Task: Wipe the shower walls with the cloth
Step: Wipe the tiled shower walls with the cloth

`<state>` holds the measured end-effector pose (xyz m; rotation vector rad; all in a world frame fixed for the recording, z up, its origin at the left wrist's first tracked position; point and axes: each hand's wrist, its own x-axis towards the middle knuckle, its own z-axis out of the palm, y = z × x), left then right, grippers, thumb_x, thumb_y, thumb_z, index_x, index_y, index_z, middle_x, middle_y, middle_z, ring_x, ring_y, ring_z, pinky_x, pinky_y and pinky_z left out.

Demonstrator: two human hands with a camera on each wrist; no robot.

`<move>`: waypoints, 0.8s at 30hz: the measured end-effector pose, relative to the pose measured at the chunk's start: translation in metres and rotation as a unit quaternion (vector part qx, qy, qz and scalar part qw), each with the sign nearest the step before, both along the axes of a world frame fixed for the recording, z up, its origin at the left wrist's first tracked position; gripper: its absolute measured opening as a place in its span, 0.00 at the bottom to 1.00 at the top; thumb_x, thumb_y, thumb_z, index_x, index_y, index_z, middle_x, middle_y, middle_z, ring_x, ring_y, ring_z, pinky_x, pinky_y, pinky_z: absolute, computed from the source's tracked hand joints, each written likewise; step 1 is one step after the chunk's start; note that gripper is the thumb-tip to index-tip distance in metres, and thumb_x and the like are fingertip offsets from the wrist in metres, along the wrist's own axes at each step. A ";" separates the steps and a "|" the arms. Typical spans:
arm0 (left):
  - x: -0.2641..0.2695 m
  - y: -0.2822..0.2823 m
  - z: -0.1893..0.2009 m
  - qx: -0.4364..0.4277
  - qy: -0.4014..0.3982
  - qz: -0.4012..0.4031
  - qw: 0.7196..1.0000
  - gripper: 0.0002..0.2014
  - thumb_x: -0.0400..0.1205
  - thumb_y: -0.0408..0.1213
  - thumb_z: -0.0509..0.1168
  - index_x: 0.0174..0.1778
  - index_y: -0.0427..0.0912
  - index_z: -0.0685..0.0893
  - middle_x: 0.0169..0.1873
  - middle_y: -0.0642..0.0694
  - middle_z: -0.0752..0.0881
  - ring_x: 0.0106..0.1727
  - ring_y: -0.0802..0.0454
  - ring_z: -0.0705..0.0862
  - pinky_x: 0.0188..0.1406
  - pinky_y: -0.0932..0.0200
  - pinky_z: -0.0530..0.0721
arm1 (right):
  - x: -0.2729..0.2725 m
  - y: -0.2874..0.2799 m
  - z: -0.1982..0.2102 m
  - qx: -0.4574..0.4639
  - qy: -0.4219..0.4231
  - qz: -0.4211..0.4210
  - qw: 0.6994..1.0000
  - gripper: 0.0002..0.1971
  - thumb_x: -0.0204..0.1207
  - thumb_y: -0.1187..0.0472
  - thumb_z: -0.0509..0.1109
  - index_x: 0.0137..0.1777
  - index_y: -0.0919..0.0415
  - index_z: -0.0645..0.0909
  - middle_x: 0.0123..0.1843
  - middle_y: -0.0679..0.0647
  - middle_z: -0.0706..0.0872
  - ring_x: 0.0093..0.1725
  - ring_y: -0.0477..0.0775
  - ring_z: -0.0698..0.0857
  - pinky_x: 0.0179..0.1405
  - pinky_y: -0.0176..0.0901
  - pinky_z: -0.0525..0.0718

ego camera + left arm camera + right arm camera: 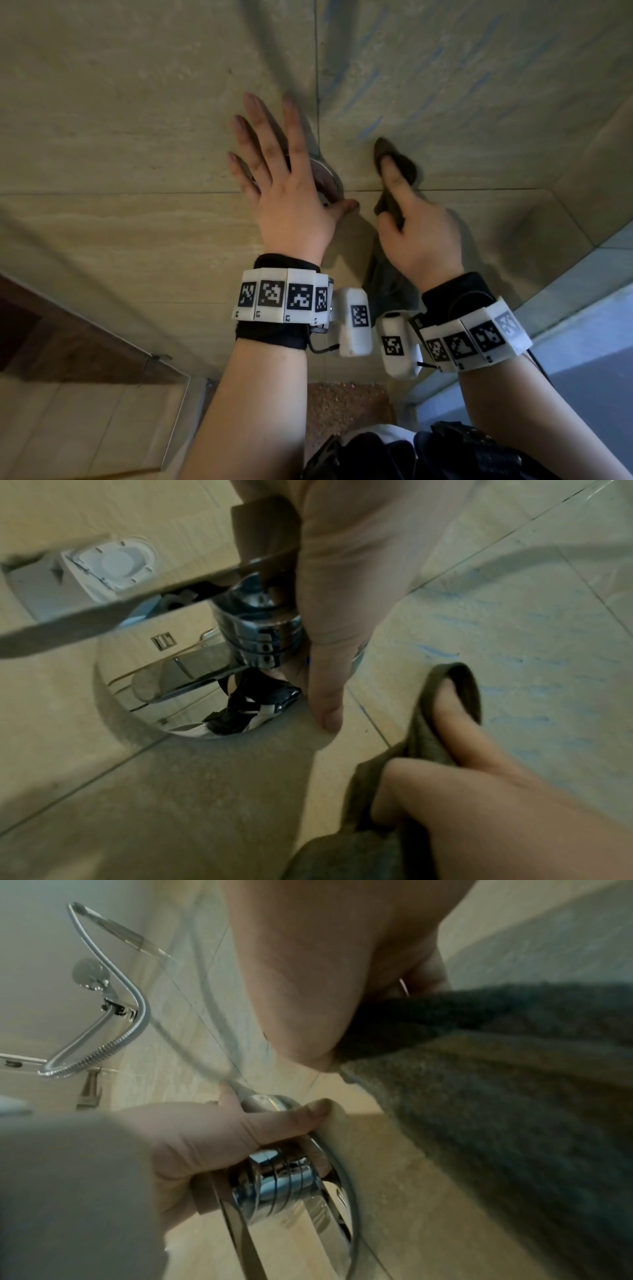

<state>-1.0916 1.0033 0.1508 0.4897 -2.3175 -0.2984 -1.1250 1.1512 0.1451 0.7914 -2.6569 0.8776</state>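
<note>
The left hand lies over the chrome shower valve, fingers straight and spread against the tiled wall while the thumb reaches round the valve's right side to touch the tile; it steadies more than it grips. The right hand, just to the right of the left, holds the dark grey cloth: its forefinger is stretched out and presses a fold of cloth flat against the wall, and the remaining fingers are curled round the bunched rest, which hangs down below the palm. Above and to the right of that forefinger the tile carries blue streaks, seemingly marks left to be cleaned off. A metal shower hose loops up the wall beyond the left hand in the right wrist view. By the look of it the wiping is under way close beside the valve, with the streaked tile not yet cleared. The next move probably calls for carrying the cloth upward and rightward over the streaks with firm pressure, ideally with more cloth spread beneath the fingers than one fingertip's worth.
</note>
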 end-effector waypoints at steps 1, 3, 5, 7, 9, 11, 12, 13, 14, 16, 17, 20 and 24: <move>0.000 0.000 0.000 0.000 0.000 0.000 1.000 0.69 0.58 0.62 0.80 0.85 0.37 0.45 0.82 0.26 0.46 0.83 0.26 0.43 0.80 0.28 0.47 | 0.000 0.000 0.002 -0.020 0.005 -0.011 1.000 0.36 0.82 0.60 0.61 0.71 0.30 0.39 0.40 0.53 0.76 0.37 0.54 0.76 0.39 0.50 0.79; 0.000 0.001 0.000 -0.004 0.002 0.003 1.000 0.69 0.58 0.63 0.79 0.85 0.36 0.46 0.82 0.26 0.46 0.83 0.26 0.44 0.80 0.28 0.48 | 0.000 -0.004 0.001 -0.044 -0.003 -0.010 0.999 0.37 0.81 0.60 0.62 0.73 0.32 0.39 0.40 0.53 0.76 0.37 0.54 0.76 0.39 0.47 0.78; 0.000 0.000 -0.001 -0.009 0.005 0.007 1.000 0.69 0.57 0.63 0.79 0.85 0.36 0.46 0.82 0.26 0.47 0.83 0.26 0.44 0.80 0.29 0.47 | 0.002 -0.010 -0.002 -0.037 -0.032 0.015 0.999 0.38 0.81 0.60 0.63 0.75 0.33 0.40 0.40 0.54 0.78 0.37 0.55 0.77 0.39 0.45 0.77; -0.001 0.000 -0.002 -0.010 0.009 0.010 1.000 0.69 0.58 0.62 0.80 0.85 0.36 0.47 0.82 0.26 0.48 0.83 0.26 0.45 0.81 0.30 0.47 | 0.003 -0.014 -0.006 0.006 -0.048 0.043 0.998 0.41 0.80 0.61 0.63 0.75 0.33 0.37 0.43 0.60 0.83 0.40 0.60 0.81 0.41 0.49 0.80; -0.001 0.000 -0.002 -0.011 0.013 0.010 1.000 0.68 0.58 0.61 0.80 0.85 0.36 0.47 0.82 0.26 0.48 0.83 0.27 0.45 0.81 0.30 0.47 | 0.003 -0.013 -0.008 0.041 -0.049 0.058 0.996 0.42 0.79 0.62 0.63 0.72 0.32 0.32 0.44 0.62 0.85 0.41 0.63 0.83 0.41 0.53 0.82; -0.001 0.000 -0.003 -0.010 0.008 0.007 1.000 0.68 0.59 0.61 0.80 0.85 0.37 0.46 0.82 0.26 0.47 0.83 0.27 0.44 0.81 0.29 0.47 | 0.003 -0.010 -0.008 0.047 -0.036 0.047 0.997 0.41 0.80 0.62 0.62 0.71 0.31 0.33 0.40 0.59 0.82 0.39 0.63 0.82 0.39 0.54 0.82; -0.001 0.000 -0.002 -0.009 0.004 0.006 1.000 0.69 0.58 0.62 0.80 0.85 0.37 0.45 0.82 0.26 0.47 0.83 0.27 0.44 0.80 0.29 0.47 | 0.002 -0.008 -0.007 0.042 -0.024 0.035 0.998 0.40 0.80 0.61 0.62 0.71 0.31 0.35 0.39 0.58 0.80 0.38 0.63 0.82 0.38 0.54 0.82; -0.001 0.000 -0.002 -0.007 0.002 0.005 1.000 0.69 0.58 0.62 0.80 0.85 0.37 0.45 0.82 0.26 0.46 0.83 0.26 0.44 0.80 0.29 0.47 | 0.002 -0.006 -0.006 0.032 -0.015 0.018 0.999 0.39 0.80 0.61 0.62 0.73 0.30 0.37 0.39 0.56 0.79 0.37 0.61 0.81 0.38 0.52 0.81; -0.001 0.001 -0.001 -0.005 0.003 0.005 1.000 0.70 0.57 0.63 0.80 0.85 0.36 0.45 0.82 0.26 0.46 0.83 0.26 0.44 0.80 0.29 0.47 | 0.001 -0.003 -0.005 0.015 -0.009 -0.004 1.000 0.38 0.81 0.60 0.62 0.74 0.31 0.39 0.39 0.55 0.78 0.36 0.60 0.79 0.37 0.50 0.80; 0.000 0.001 -0.001 -0.003 0.004 0.005 1.000 0.70 0.57 0.63 0.80 0.85 0.36 0.45 0.82 0.26 0.47 0.82 0.26 0.44 0.80 0.28 0.47 | 0.000 0.000 -0.005 -0.034 -0.014 -0.048 0.998 0.38 0.81 0.60 0.61 0.80 0.35 0.42 0.41 0.55 0.77 0.38 0.57 0.77 0.39 0.48 0.78; 0.000 0.002 -0.001 -0.003 0.005 0.004 1.000 0.70 0.57 0.63 0.80 0.85 0.36 0.45 0.82 0.25 0.47 0.82 0.26 0.44 0.80 0.28 0.47 | 0.000 0.001 -0.005 -0.056 -0.021 -0.062 0.996 0.38 0.81 0.60 0.61 0.81 0.37 0.43 0.43 0.56 0.79 0.39 0.58 0.78 0.40 0.49 0.79; 0.000 0.002 0.000 -0.002 0.005 0.005 1.000 0.70 0.57 0.62 0.80 0.84 0.36 0.45 0.82 0.25 0.46 0.82 0.26 0.44 0.80 0.28 0.47 | 0.002 -0.005 -0.010 -0.089 -0.054 -0.053 0.993 0.39 0.81 0.60 0.62 0.80 0.37 0.39 0.44 0.56 0.80 0.42 0.58 0.81 0.43 0.51 0.82; 0.001 0.002 0.000 0.005 -0.004 0.000 1.000 0.69 0.59 0.61 0.80 0.84 0.37 0.43 0.82 0.26 0.45 0.83 0.26 0.42 0.80 0.29 0.45 | 0.004 -0.005 -0.014 -0.023 -0.076 0.020 0.997 0.39 0.81 0.61 0.62 0.79 0.33 0.40 0.42 0.52 0.77 0.38 0.54 0.77 0.40 0.44 0.77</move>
